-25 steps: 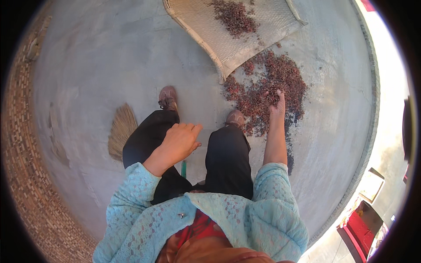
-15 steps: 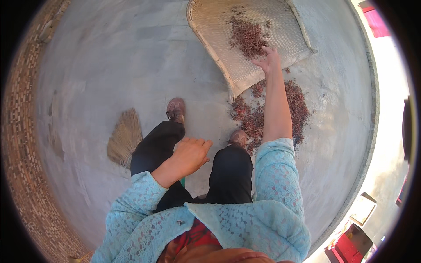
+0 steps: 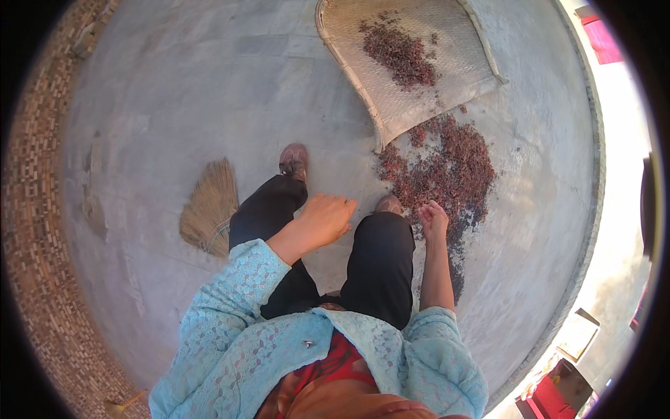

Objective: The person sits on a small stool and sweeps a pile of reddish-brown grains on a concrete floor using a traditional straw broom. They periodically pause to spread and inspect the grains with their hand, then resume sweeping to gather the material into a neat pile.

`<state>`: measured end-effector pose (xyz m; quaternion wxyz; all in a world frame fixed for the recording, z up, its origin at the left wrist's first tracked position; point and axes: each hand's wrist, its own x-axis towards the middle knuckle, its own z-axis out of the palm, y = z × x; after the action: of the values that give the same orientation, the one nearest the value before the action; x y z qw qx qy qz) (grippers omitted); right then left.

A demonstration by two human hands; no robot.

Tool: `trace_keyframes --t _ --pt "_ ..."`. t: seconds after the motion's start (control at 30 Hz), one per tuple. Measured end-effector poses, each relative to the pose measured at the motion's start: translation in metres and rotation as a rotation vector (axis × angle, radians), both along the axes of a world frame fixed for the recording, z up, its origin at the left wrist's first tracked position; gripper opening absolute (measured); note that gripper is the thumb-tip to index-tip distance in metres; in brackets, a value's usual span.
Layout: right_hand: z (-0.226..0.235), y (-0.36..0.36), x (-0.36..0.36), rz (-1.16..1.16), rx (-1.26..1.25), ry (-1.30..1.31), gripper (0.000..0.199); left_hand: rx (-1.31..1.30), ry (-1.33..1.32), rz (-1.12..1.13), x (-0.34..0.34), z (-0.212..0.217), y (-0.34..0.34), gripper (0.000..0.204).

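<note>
My right hand (image 3: 434, 219) is over the near part of a dark red heap of dried, crumbly plant bits (image 3: 453, 164) on the floor. Its fingers are curled together; what they hold, if anything, is too small to make out. My left hand (image 3: 323, 222) hovers between my knees with its fingers bent in and their inner side hidden. Beyond the heap lies a woven winnowing tray (image 3: 464, 73) with a bound rim, its straight edge toward me. A smaller pile of the same dark red bits (image 3: 399, 56) rests on the tray.
A straw hand broom (image 3: 211, 202) lies on the grey concrete floor (image 3: 174, 105) left of my legs. My left shoe (image 3: 294, 160) stands near it; my right shoe (image 3: 389, 204) touches the heap's edge. A brick wall (image 3: 35, 230) curves along the left.
My right hand has drawn back from the tray's pile to the near side of the floor heap, its spread fingers now curled. My left hand has shifted slightly up and right.
</note>
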<state>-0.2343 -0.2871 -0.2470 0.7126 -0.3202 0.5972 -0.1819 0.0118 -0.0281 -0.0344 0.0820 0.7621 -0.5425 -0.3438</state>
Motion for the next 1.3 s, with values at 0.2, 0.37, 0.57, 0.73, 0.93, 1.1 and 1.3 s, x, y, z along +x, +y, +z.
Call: trace_keyframes --t 0.2,0.37,0.57,0.73,0.93,1.1,1.3 --pt "-0.008 0.024 -0.069 -0.214 0.131 -0.019 0.033 0.034 0.025 0.013 0.002 -0.004 -0.008 0.040" --pt "-0.002 0.038 -0.095 -0.262 0.147 -0.015 0.033 0.041 0.032 0.020 0.004 0.000 -0.013 0.042" --pt "-0.007 0.049 -0.118 -0.357 0.172 -0.005 0.032 0.053 0.037 0.027 0.002 -0.003 -0.019 0.045" --pt "-0.043 0.038 -0.140 -0.407 0.178 0.046 0.028 -0.018 0.022 0.017 0.000 -0.008 -0.018 0.044" --pt "-0.083 0.020 -0.140 -0.359 0.187 0.093 0.044 0.115 -0.036 -0.034 -0.003 -0.010 -0.024 0.043" --pt "-0.085 0.009 -0.101 -0.220 0.181 0.297 0.067 0.185 -0.041 -0.062 -0.009 -0.004 -0.031 0.045" --pt "-0.117 0.006 -0.043 0.204 -0.259 0.721 0.096 0.152 0.016 -0.060 -0.008 -0.003 -0.042 0.047"
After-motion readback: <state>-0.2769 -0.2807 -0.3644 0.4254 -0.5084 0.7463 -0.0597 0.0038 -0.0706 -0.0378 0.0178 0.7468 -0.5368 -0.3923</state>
